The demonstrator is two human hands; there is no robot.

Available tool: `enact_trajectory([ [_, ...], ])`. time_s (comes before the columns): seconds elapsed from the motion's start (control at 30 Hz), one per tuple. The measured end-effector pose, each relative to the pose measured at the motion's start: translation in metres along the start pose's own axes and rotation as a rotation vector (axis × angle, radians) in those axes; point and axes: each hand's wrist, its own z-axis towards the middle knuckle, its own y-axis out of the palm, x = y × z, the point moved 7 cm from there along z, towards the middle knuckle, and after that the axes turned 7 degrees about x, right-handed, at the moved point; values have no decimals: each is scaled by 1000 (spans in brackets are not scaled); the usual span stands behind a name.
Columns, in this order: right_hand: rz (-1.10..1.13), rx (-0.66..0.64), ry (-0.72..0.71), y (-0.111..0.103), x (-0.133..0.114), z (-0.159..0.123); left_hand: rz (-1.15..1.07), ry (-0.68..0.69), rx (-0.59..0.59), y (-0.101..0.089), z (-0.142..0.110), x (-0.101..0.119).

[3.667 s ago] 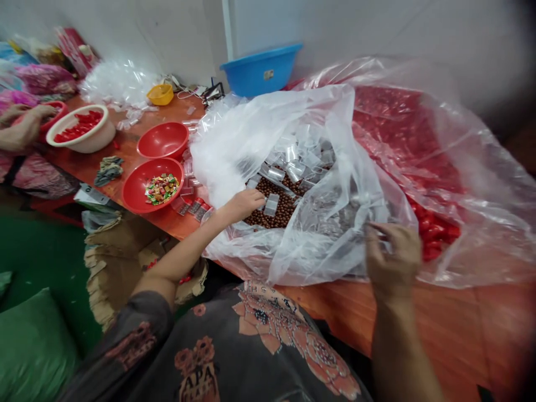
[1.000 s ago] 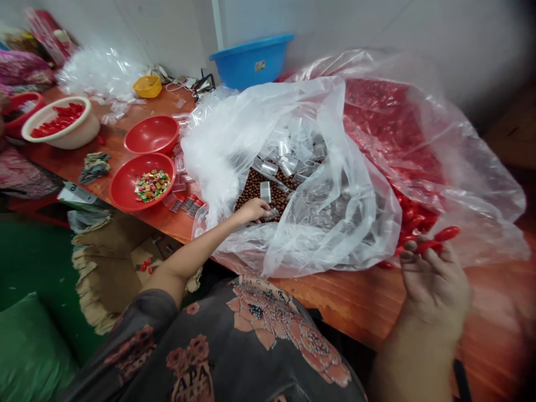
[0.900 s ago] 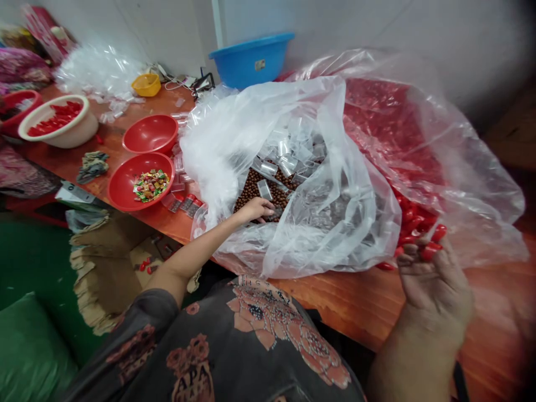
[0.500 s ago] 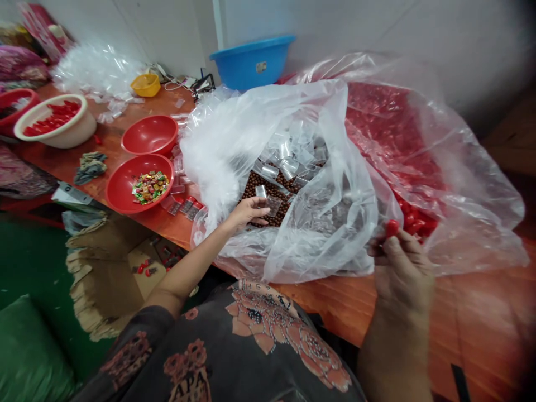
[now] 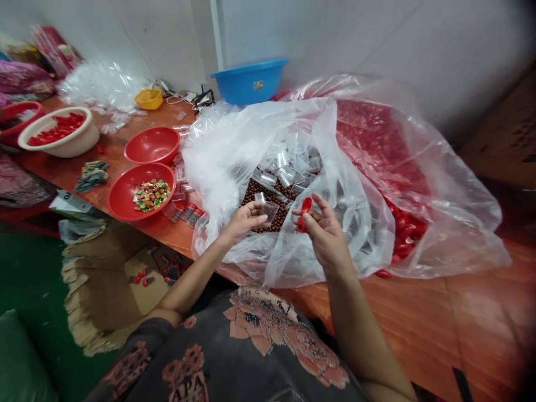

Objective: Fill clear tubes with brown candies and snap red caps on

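Note:
My left hand (image 5: 247, 221) is closed on a small clear plastic container (image 5: 270, 211), held just above brown beads (image 5: 276, 196) in an open clear plastic bag (image 5: 221, 151). Pinched in my right hand (image 5: 324, 228) is a red plastic cap (image 5: 305, 214), a short way to the right of the container and apart from it. More clear containers (image 5: 285, 167) lie loose on the beads. Behind my right hand, a second clear bag holds many red caps (image 5: 404, 226).
Two red bowls stand at the left, the nearer red bowl (image 5: 115, 195) holding wrapped sweets. A white basin (image 5: 75, 146) of red pieces sits farther left. Against the wall is a blue basin (image 5: 243, 86). A torn cardboard box (image 5: 96, 279) lies below the table edge.
My right hand has moved left from the bag of red caps, bringing a red cap close to the container. My left hand stays over the beads, still holding the container.

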Motion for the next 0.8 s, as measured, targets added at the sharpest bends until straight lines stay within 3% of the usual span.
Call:
enact_trajectory([
  [0.37, 237, 10, 49, 4, 2, 17, 13, -61, -76, 24, -7, -11],
  [0.53, 291, 11, 69, 3, 1, 17, 78, -27, -98, 25, -11, -11],
  [0.8, 225, 62, -3, 11, 3, 17, 16, -108, -113, 25, -17, -13],
])
